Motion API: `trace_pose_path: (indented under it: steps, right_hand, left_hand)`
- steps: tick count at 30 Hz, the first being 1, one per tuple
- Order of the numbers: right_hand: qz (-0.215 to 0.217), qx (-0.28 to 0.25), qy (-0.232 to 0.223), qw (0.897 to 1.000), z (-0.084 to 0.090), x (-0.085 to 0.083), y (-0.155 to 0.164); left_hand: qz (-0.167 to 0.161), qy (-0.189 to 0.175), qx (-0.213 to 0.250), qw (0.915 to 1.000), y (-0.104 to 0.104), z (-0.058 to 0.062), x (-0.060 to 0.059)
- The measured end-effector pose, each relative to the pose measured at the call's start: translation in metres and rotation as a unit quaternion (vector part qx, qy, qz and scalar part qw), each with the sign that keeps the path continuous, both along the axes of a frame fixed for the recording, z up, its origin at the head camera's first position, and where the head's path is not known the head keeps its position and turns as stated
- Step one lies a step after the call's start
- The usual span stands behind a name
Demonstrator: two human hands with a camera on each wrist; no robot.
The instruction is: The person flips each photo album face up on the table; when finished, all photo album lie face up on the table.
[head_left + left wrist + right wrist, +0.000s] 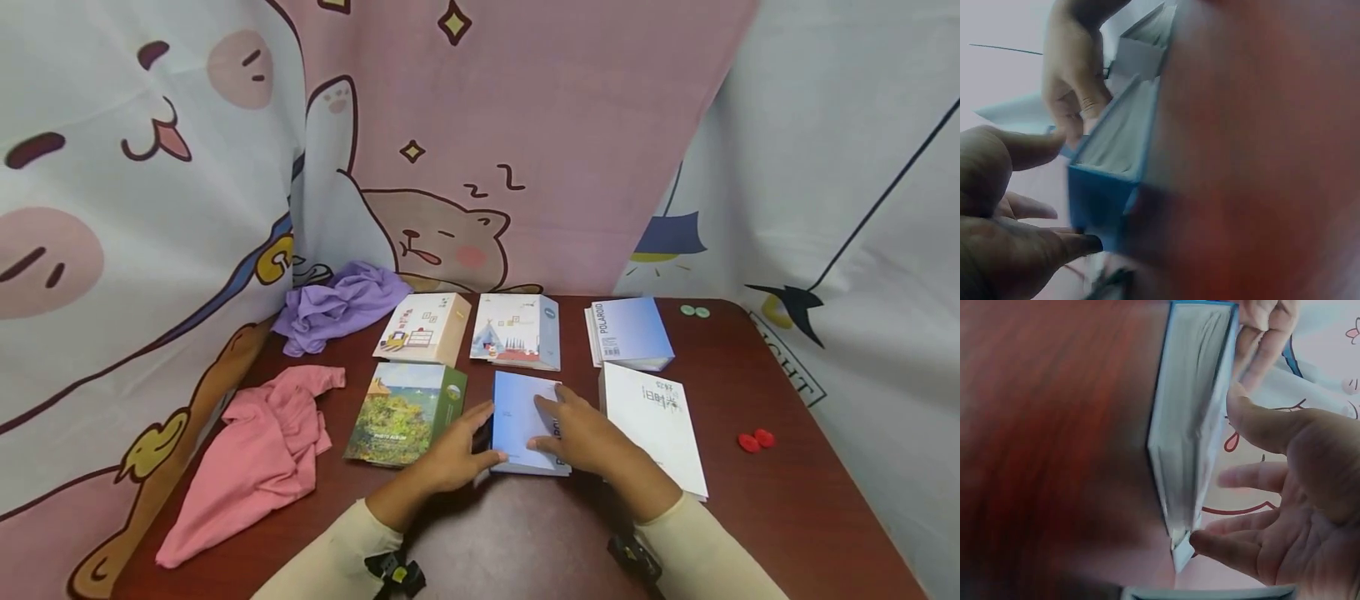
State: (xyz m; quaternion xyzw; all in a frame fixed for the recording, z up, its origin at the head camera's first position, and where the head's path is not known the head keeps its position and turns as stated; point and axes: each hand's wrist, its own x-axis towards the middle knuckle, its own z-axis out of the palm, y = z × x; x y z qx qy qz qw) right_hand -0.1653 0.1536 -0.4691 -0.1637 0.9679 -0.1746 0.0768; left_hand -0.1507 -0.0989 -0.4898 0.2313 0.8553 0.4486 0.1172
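A blue photo album (517, 417) marked POLAROID lies on the table between both hands. It appears in the left wrist view with its blue spine (1100, 194) toward the left hand, and in the right wrist view with its page edges (1188, 419) showing. My left hand (453, 454) is at the album's left side, thumb over the cover's lower left corner, fingers extended along the spine. My right hand (585, 433) lies over the right side, thumb on the cover and fingertips by the upper right corner. Its fingers (1235, 550) look loosely spread in the right wrist view.
Around it lie a green-spined album (408, 417), a white album (652, 425), two illustrated albums (423, 325) and another blue album (633, 333). Pink cloth (262, 450) and purple cloth (337, 304) sit left. Red discs (753, 440) and green discs (693, 311) lie right.
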Motion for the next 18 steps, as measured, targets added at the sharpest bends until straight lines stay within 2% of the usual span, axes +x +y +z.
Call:
trace_pose_path:
  steps: [4,8,14,18]
  right_hand:
    - [-0.005,-0.008,0.027,1.000,0.007,-0.005,-0.004]
    - [-0.002,-0.035,0.027,0.999,0.015,-0.012,-0.019]
    - [0.056,-0.084,0.000,0.995,0.018,-0.035,-0.057]
    - [0.058,-0.090,-0.024,0.994,0.012,-0.053,-0.078]
  left_hand:
    - [0.012,0.054,-0.007,0.9984,-0.016,0.014,-0.003]
    - [0.021,0.105,-0.048,0.9931,-0.044,0.025,-0.005]
    - [0.025,0.124,-0.114,0.9855,-0.079,0.020,-0.007]
    - [0.031,0.153,-0.172,0.9726,-0.088,0.012,-0.007]
